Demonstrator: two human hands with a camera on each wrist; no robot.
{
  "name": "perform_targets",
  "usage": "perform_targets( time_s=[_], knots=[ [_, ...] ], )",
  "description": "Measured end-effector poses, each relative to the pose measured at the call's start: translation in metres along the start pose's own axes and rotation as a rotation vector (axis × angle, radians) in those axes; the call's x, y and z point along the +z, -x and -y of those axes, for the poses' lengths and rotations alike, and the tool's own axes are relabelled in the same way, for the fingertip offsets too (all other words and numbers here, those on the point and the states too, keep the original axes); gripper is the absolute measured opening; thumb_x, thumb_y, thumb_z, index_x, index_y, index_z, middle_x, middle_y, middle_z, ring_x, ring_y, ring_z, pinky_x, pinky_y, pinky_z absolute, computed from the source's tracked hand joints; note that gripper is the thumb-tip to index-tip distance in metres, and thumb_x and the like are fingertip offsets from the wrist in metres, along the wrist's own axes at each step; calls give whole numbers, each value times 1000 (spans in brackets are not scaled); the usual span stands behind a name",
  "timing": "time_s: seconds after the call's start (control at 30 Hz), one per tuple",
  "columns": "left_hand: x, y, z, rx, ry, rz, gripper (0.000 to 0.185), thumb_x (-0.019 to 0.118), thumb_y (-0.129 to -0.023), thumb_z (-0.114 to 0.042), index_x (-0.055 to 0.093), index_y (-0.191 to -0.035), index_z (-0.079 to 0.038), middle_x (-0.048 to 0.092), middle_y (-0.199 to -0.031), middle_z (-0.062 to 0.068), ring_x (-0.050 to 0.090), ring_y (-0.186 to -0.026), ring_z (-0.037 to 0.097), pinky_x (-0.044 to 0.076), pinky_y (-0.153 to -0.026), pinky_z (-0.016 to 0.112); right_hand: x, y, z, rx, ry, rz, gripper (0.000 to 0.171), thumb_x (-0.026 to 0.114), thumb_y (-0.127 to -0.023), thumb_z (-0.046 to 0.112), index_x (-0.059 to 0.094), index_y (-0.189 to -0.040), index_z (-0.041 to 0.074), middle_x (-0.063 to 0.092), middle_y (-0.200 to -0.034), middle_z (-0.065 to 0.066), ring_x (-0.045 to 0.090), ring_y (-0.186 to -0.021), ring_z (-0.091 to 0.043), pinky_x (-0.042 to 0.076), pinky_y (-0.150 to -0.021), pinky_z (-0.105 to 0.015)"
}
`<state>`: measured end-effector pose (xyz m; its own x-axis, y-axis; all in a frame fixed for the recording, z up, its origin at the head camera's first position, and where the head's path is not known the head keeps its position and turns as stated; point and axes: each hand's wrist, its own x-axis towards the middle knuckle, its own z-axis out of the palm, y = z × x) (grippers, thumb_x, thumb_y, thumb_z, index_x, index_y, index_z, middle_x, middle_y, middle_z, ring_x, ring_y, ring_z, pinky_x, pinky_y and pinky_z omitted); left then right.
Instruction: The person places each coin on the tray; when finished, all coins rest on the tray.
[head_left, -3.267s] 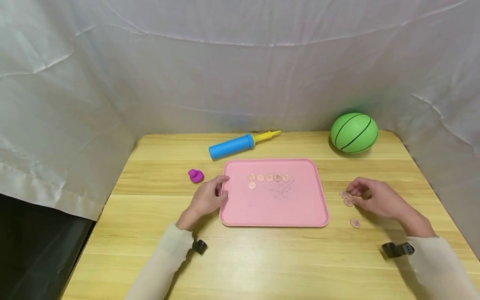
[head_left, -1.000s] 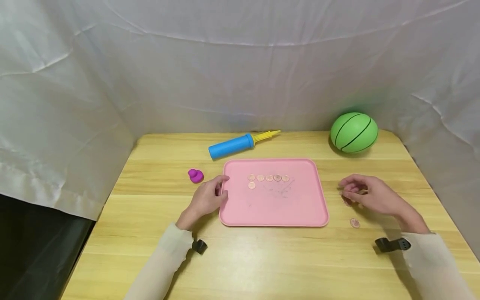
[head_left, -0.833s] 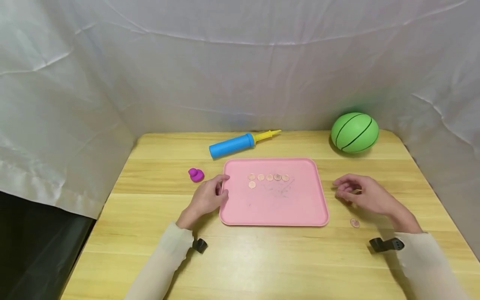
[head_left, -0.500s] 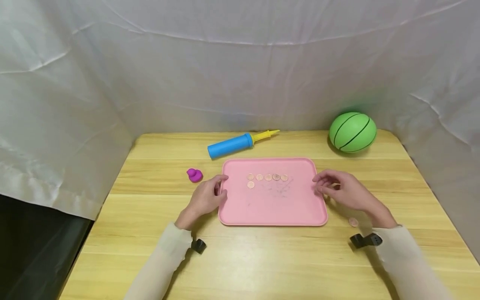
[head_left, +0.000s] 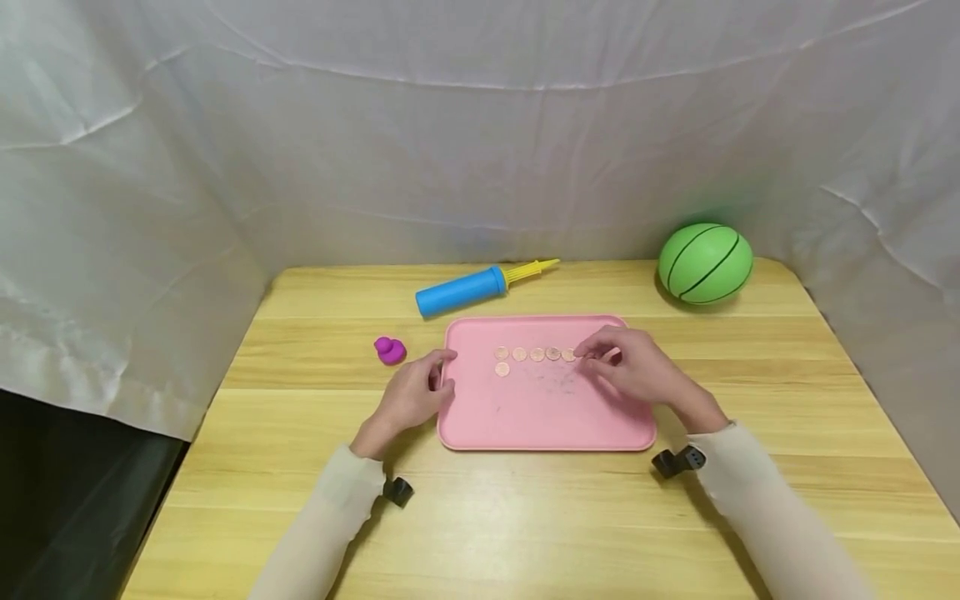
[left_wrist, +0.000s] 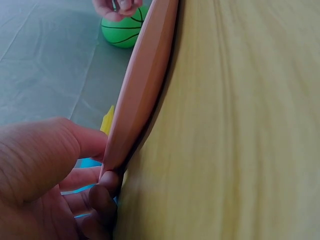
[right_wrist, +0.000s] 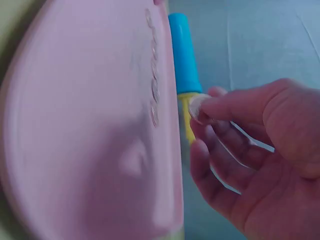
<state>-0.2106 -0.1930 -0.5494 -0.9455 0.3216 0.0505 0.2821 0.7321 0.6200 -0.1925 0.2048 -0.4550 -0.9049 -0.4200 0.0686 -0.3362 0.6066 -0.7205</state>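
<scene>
1. Head: left hand [head_left: 411,392] grips the pink tray [head_left: 525,425] by its left rim; right hand [head_left: 628,367] is over the tray, beside the row of coins [head_left: 537,354].
2. Left wrist: thumb and curled fingers pinch that rim.
3. Right wrist: thumb and fingertip pinch one coin [right_wrist: 196,108] above the tray.

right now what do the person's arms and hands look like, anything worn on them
Both the left hand and right hand are gloveless. The left sleeve and right sleeve are long, plain and cream-coloured, the left cuff wavy-edged. A small black device shows at each wrist: left device, right device.
</scene>
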Motion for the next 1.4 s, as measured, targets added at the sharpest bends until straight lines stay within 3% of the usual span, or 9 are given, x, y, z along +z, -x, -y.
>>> perform_targets(
  time_s=[0.27, 0.4, 0.67, 0.9, 1.13, 1.4],
  knots=[
    [-1, 1, -1, 16, -5, -3, 49, 73, -101, -25, 65, -148, -17, 59, -76, -7, 53, -67, 10, 40, -59, 23, 27, -15, 15, -29, 9, 7, 17, 80, -95, 4, 82, -112, 8, 78, -102, -4, 68, -91, -16, 56, -81, -26],
    [-1, 0, 1, 8, -7, 14, 50, 73, -102, -26, 64, -150, -18, 58, -77, -6, 52, -68, 10, 40, -59, 24, 39, -23, 21, -27, -6, 10, 15, 80, -97, 7, 82, -112, 9, 78, -102, -2, 68, -93, -15, 58, -86, -30],
    [-6, -2, -2, 29, -25, 51, 51, 72, -102, -26, 63, -151, -15, 57, -77, -5, 50, -67, 11, 39, -59, 24, 58, -39, 25, 22, -72, -12, 9, 79, -99, 9, 77, -108, 7, 77, -98, -6, 70, -91, -18, 58, -87, -34],
    [-15, -2, -10, 54, -47, 76, 52, 74, -101, -25, 63, -150, -11, 57, -77, -5, 51, -67, 11, 39, -61, 25, 65, -47, 30, 60, -108, 16, 15, 83, -97, 11, 76, -110, 7, 78, -98, -6, 70, -90, -17, 58, -88, -33],
    [-24, -2, -17, 36, -52, 116, 54, 76, -100, -23, 62, -151, -10, 58, -81, -2, 53, -72, 14, 41, -64, 28, 70, -52, 32, 66, -119, 31, 16, 83, -95, 8, 75, -109, 6, 79, -97, -7, 70, -85, -15, 58, -84, -31],
    [-17, -6, -10, 46, -71, 98, 54, 78, -99, -24, 63, -149, -11, 56, -78, -5, 52, -69, 11, 39, -61, 26, 71, -52, 34, 34, -32, -29, 16, 75, -93, -1, 75, -108, 6, 76, -102, -9, 71, -90, -18, 59, -88, -38]
  ],
)
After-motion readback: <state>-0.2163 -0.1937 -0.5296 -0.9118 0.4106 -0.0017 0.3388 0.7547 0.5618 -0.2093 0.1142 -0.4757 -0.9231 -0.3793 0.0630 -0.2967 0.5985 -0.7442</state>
